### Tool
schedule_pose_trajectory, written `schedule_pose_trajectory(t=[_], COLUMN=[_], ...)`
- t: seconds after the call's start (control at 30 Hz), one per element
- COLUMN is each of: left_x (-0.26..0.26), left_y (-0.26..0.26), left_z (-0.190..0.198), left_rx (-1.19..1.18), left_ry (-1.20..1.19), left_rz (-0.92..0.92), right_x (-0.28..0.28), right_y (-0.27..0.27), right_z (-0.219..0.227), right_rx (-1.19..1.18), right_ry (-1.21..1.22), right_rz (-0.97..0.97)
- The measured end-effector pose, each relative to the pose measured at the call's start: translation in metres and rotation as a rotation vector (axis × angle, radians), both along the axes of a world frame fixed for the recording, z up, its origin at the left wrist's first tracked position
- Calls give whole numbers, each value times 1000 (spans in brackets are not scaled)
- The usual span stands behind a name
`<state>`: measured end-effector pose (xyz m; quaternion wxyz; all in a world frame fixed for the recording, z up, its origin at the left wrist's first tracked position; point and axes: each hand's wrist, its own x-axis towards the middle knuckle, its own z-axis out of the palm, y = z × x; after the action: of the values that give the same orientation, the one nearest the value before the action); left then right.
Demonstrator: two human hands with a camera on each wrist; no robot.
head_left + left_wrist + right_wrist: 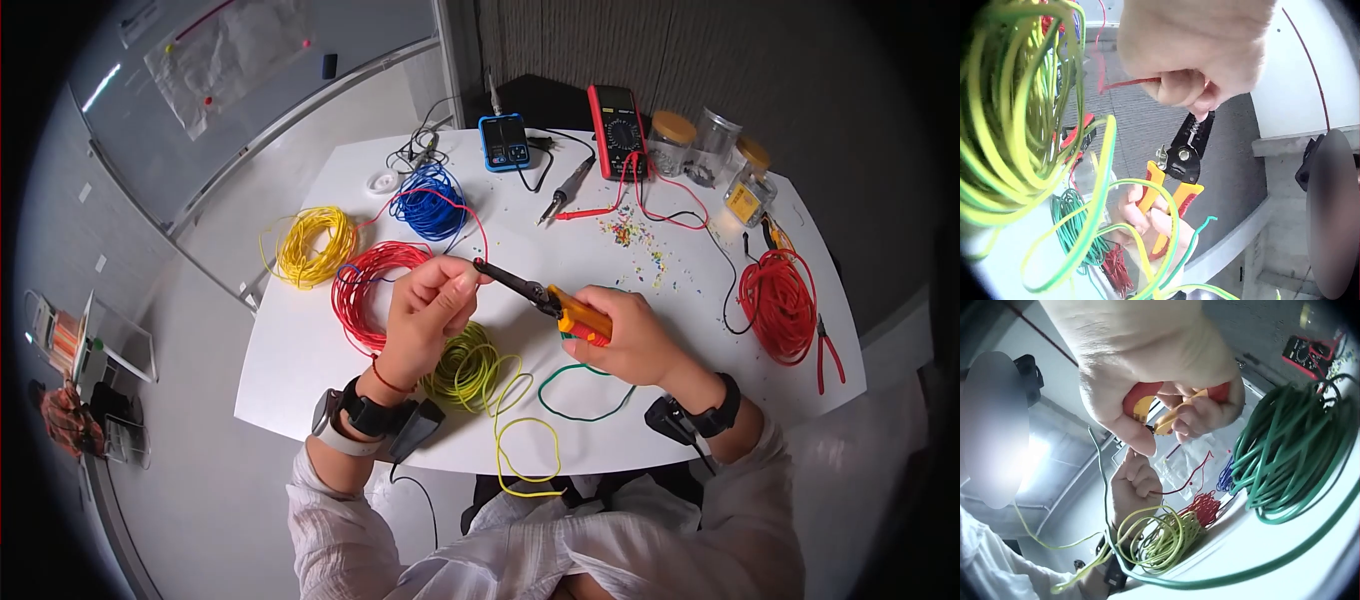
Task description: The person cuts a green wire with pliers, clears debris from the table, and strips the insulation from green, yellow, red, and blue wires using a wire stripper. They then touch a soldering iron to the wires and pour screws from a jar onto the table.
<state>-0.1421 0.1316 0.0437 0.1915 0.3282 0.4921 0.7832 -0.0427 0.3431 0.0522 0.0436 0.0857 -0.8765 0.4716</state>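
My left hand (430, 305) pinches a red wire (1130, 83) between thumb and fingers, right at the tip of a wire stripper (583, 318). The wire loops back from those fingers towards the red coil (345, 310). My right hand (640, 338) grips the stripper by its yellow-and-red handles, which stand apart in the left wrist view. Its black nose points left at the pinching fingertips, which hide the wire's end. Below the left hand lies a yellow-green coil (465, 372). A green coil (1291, 450) sits under the right hand, mostly hidden in the head view.
Yellow (315, 248) and blue coils (430, 203) lie at the left. Behind stand a blue-framed device (503, 143), a soldering iron (568, 190), a red multimeter (618, 130) and lidded jars (672, 140). Wire scraps (640, 245) are scattered; red-handled cutters (828, 360) lie right.
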Motion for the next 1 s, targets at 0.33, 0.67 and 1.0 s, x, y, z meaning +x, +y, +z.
schedule_pose_trajectory(t=[0.33,0.67,1.0], left_x=[2,1,2], left_y=[3,1,1], left_z=[-6,-1,0], left_rx=[-36,-128,-109], left_ry=[73,124,144], left_rz=[52,25,26], right_x=[-1,-6,-7], right_y=[8,26,22], right_z=[2,10,1], right_rx=[249,47,5], right_ry=[281,-3,-148], right_rz=[-124,-47,100])
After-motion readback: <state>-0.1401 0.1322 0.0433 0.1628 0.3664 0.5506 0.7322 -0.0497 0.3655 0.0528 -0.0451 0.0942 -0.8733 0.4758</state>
